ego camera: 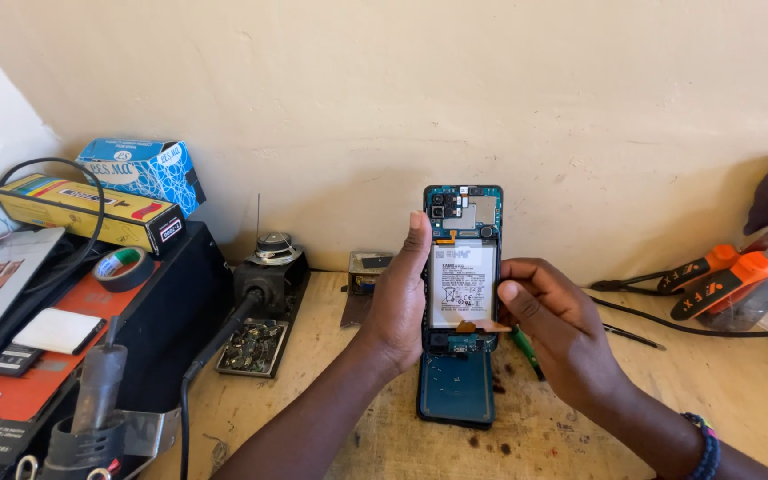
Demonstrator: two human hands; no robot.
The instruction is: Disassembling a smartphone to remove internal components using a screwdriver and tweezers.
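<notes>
the left hand (pixel 399 302) is wrapped around the left edge of an opened teal smartphone with its back removed (pixel 462 267), thumb up along the side, holding it upright above the worn wooden bench (pixel 580 418). inside the phone a white rectangular battery (pixel 462 284) fills the middle, with the dark circuit board and camera lenses above it. the right hand (pixel 555 333) is curled at the phone's right edge, fingers bent in and touching the battery's lower right side; its thumb and forefinger are pinched together near the battery's bottom corner, though whether anything sits between them cannot be told. directly below the phone, flat on the bench, lies a teal plastic back cover (pixel 456 389). just right of the phone, partly behind the right hand, a green-handled tool (pixel 526 348) rests on the bench. further right of the phone stand orange-handled pliers (pixel 722 276) and a black cable (pixel 686 324). left of the phone sits a small metal box (pixel 366 271), then a black soldering stand with a tray of small parts (pixel 255 342), and well left a black case (pixel 91 302) carrying a roll of tape (pixel 124 267), a yellow carton (pixel 86 212) and a blue box (pixel 142 169).
</notes>
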